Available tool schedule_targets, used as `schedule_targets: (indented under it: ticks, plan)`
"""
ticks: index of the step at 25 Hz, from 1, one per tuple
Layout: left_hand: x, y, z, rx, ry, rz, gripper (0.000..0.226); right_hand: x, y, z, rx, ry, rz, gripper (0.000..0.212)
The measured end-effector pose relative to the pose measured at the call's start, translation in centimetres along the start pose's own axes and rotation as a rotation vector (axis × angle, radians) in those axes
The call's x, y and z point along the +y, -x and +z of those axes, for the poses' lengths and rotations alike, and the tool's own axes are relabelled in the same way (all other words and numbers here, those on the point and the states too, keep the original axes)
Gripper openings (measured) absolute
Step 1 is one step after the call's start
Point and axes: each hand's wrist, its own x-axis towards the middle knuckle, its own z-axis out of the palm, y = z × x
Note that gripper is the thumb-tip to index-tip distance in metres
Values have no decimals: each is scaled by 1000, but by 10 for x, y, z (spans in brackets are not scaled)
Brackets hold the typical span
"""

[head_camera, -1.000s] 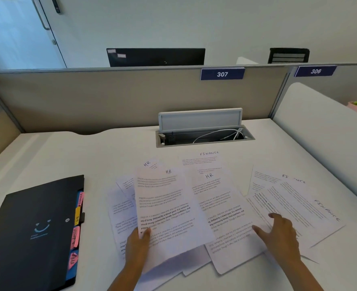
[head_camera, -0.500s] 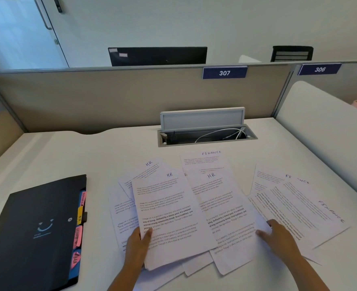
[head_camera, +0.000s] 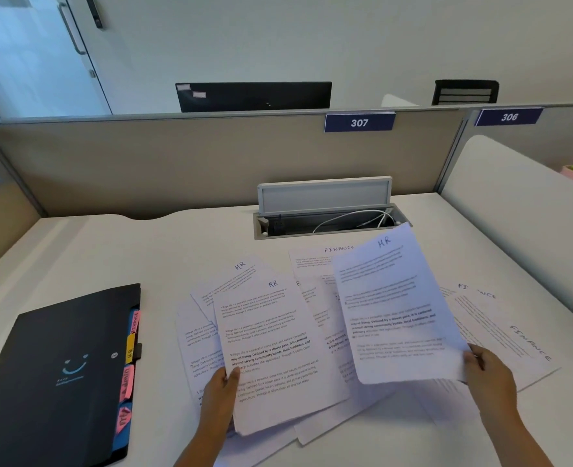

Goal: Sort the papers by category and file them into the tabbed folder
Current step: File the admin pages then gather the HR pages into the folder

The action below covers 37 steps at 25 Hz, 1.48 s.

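Right hand [head_camera: 490,375]: grip grasping one HR sheet [head_camera: 396,308] at its near right corner. The sheet is raised off the bench [head_camera: 76,251], long axis running away from the person, header end farthest and tipped slightly left.

Left hand [head_camera: 219,387]: grip grasping a second HR sheet [head_camera: 275,352] at its near left edge, thumb on top. Long axis likewise near to far, header "HR" at the far end, leaning slightly right.

Loose papers [head_camera: 312,318] lie fanned and overlapping beneath both sheets; sheets headed FINANCE [head_camera: 514,335] lie to the right, angled diagonally.

Tabbed folder [head_camera: 59,372]: closed, flat at the left of the bench, apart from the papers, coloured tabs [head_camera: 128,375] along its right edge.
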Motion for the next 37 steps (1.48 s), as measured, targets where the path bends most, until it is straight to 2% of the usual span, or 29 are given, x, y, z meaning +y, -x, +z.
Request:
schedule_targets:
  ticks: [4, 9, 17, 20, 23, 25, 27, 30, 32, 37]
  plan:
    - [2, 3, 0, -9, 16, 7, 21, -10, 6, 1, -53, -195, 93, 32]
    - [-1, -2, 1, -4, 33, 5, 21, -25, 38, 22, -215, -324, 101, 30]
    - [1, -3, -2, -21, 83, 9, 32, -25, 95, 73, -509, -211, 133, 13]
    - [2, -2, -3, -37, 15, 0, 29, -18, 102, 85, -577, -75, 92, 19]
    - [6, 3, -3, -51, 47, -1, 13, -20, 106, 80, -571, 56, -3, 20]
    - [10, 7, -5, -47, 115, 9, 16, -26, 105, 73, -541, 80, -79, 17]
    - [14, 10, -7, -52, 164, 40, 18, -32, 102, 68, -537, 80, -149, 24]
    - [25, 19, -9, -96, 201, 100, 18, -49, 95, 69, -652, 20, -152, 37]
    - [39, 29, -7, -129, 233, 150, 17, -63, 93, 69, -679, -41, -167, 33]
    - [80, 52, -2, -88, 321, 351, 17, -97, 94, 54, -514, -194, -363, 19]
